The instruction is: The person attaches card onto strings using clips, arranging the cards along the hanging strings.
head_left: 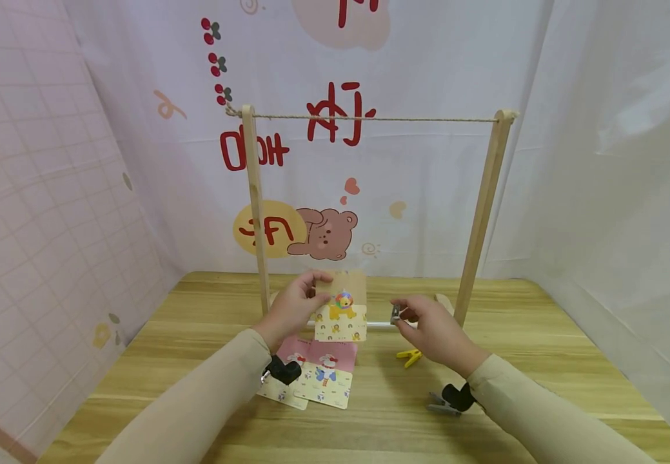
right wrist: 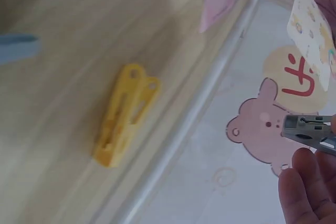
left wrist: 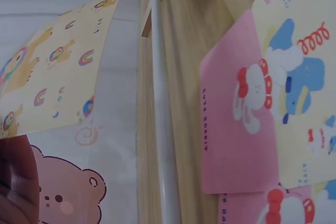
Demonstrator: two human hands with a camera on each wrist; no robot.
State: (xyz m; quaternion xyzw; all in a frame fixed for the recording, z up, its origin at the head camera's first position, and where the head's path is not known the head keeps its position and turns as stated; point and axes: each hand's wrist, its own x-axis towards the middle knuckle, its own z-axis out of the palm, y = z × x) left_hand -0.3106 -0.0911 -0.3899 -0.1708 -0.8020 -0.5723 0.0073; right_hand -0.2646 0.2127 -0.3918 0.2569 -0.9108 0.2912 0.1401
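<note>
The left hand (head_left: 296,301) is pinching a yellow card (head_left: 340,325) by its side, holding it up over the stripy wood table (head_left: 381,438). The card is showing a lion with a rainbow mane and tiny lions below. The right hand (head_left: 432,327) is pinching a little grey clip (head_left: 395,314) near the card, apart from it. Pink-and-yellow bunny cards (head_left: 325,383) and a yellow clip (head_left: 408,357) are lying below. A wooden frame (head_left: 483,206) is holding a string (head_left: 398,119), and a pink bear (head_left: 331,240) is showing on the white cloth (head_left: 439,167).

The farther head view looks forward and down, while both near, tilted wrist views face the backdrop (head_left: 427,174), all sharing its bear drawing (head_left: 330,237), the right seeming slightly blurred.
</note>
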